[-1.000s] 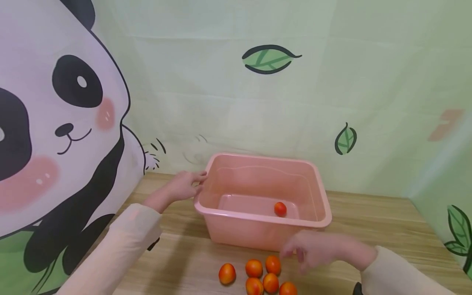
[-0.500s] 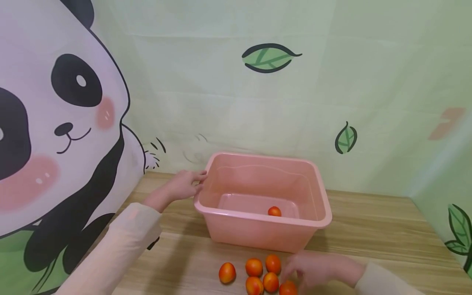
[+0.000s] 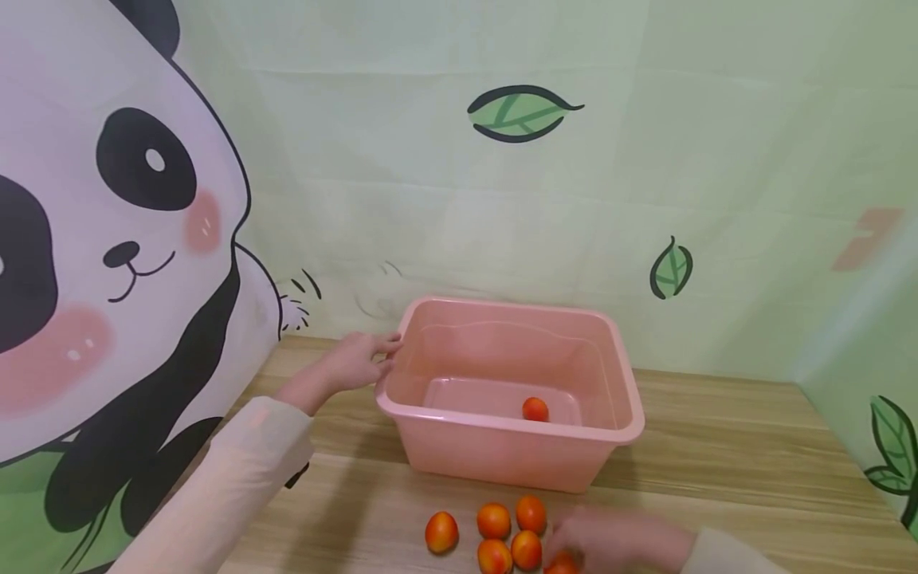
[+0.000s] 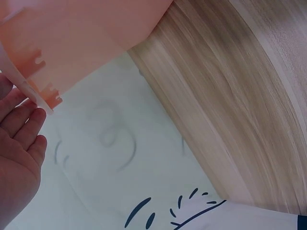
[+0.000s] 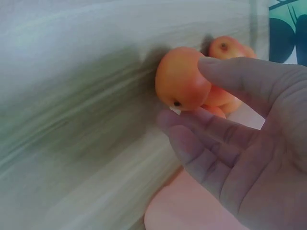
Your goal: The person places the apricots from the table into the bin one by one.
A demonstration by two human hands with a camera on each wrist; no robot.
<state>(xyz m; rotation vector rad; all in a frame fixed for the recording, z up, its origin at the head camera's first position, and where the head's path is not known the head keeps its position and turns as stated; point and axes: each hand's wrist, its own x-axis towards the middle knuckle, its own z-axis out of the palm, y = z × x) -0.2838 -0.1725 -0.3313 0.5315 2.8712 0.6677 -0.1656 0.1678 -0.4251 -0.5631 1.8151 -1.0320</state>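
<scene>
A pink plastic tub (image 3: 495,450) stands on the wooden table, with one orange-red fruit (image 3: 535,410) on its floor. My left hand (image 3: 353,363) touches the tub's left rim. In the left wrist view, the fingers (image 4: 29,122) are only gently bent along the rim's outer edge; the thumb is hidden. In front of the tub, my right hand (image 3: 606,538) pinches a smooth, orange-red round fruit (image 5: 182,79) with a small dark spot at its end. The thumb lies over its upper side, and fingertips are at its lower side. Other such fruits (image 3: 493,520) lie to its left.
One fruit (image 3: 441,532) sits slightly apart at the left of the cluster. The wood-grain table (image 3: 724,454) extends to both sides of the tub. Behind it hangs a pale green cloth backdrop (image 3: 402,199) with a printed panda (image 3: 143,263) on the left.
My right hand has come down and nearer from the tub's front side to the nearest right fruit and pinches it. The fruit inside the tub has rolled slightly left. My left hand has stayed put.
</scene>
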